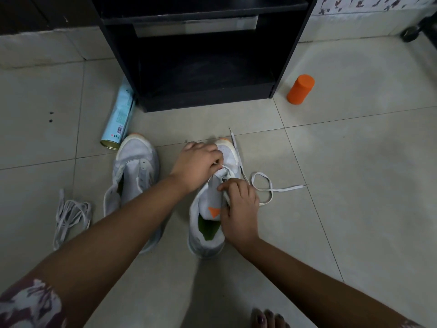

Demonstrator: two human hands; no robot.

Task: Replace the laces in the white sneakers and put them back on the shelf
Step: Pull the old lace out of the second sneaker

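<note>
The shoe (208, 223) sits at frame centre, its lace (262, 188) barely threaded, the ends trailing right. The left hand (198, 162) pinches the lace at the lowest eyelets; the right hand (238, 209) grips it beside the tongue. Best to even both ends before crossing upward.

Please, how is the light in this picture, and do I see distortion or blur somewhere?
Head view: the light is dim, no glare; the inside of the shelf is nearly black; a paler patch lies on the floor at right; the tile joints bow from the wide lens; the left hand and right hand at the sneaker look slightly soft, yet the lace is readable.
</note>
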